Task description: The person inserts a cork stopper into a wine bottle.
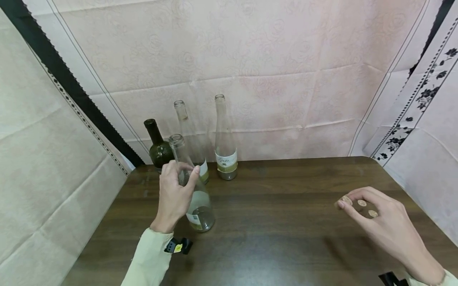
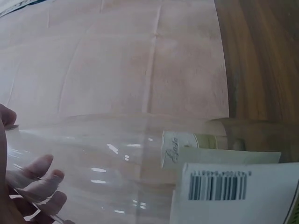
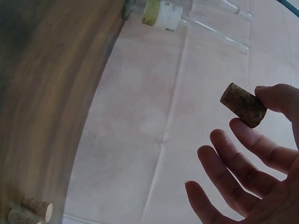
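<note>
My left hand [image 1: 175,192] grips a clear glass bottle [image 1: 204,212] just below its neck, fingers wrapped round the far side. In the left wrist view the bottle's white label [image 2: 233,186] shows a barcode, and its mouth is out of frame there. Over the right part of the table, my right hand [image 1: 384,222] pinches a cork [image 3: 243,105] between thumb and index finger, with the other fingers spread. Beneath that hand, two more corks lie on the table, one cork [image 1: 361,203] a little behind the other cork [image 1: 373,213].
Behind the held bottle stand a dark green bottle [image 1: 161,150] and two clear bottles, one clear bottle [image 1: 191,135] partly hidden and another labelled bottle [image 1: 226,159] to its right. A pale cloth [image 1: 268,79] hangs behind the brown wooden table [image 1: 279,222].
</note>
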Available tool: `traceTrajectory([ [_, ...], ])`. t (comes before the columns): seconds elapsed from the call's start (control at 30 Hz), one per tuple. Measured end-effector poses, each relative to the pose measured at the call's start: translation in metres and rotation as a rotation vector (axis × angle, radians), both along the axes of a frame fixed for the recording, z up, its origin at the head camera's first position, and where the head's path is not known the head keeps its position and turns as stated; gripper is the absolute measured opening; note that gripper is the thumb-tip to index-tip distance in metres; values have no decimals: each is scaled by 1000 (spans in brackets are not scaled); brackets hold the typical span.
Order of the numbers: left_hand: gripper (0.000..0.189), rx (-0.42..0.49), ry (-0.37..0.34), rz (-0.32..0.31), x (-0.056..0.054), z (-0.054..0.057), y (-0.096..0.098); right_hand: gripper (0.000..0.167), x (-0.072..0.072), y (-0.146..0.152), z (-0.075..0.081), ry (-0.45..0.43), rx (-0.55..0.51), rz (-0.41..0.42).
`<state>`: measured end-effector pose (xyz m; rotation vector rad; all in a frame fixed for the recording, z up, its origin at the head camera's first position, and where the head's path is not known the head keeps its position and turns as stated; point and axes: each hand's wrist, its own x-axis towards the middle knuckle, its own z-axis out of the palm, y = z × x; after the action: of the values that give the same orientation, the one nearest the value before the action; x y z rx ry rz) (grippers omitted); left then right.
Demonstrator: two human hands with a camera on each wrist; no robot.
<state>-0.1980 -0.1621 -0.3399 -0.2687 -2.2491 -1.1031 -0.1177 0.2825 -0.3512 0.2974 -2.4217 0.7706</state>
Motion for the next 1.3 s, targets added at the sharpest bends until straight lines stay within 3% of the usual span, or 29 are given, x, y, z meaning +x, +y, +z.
traceTrajectory([
  [0.2,29,-9,10,-36,1,2,14,25,-6,-10,8,64,12,39],
  [0.47,32,-13,-18,-80,1,3,32,20,-11,-23,20,11,-21,52],
  [0.8,34,-22,-44,-137,0,1,54,28,-25,-40,31,163,-34,167],
  [1.07,40,-52,-80,-187,0,0,71,28,-29,-52,44,192,-49,189],
  [1.3,36,-10,-126,-199,3,2,84,24,-34,-66,62,199,-50,209],
])
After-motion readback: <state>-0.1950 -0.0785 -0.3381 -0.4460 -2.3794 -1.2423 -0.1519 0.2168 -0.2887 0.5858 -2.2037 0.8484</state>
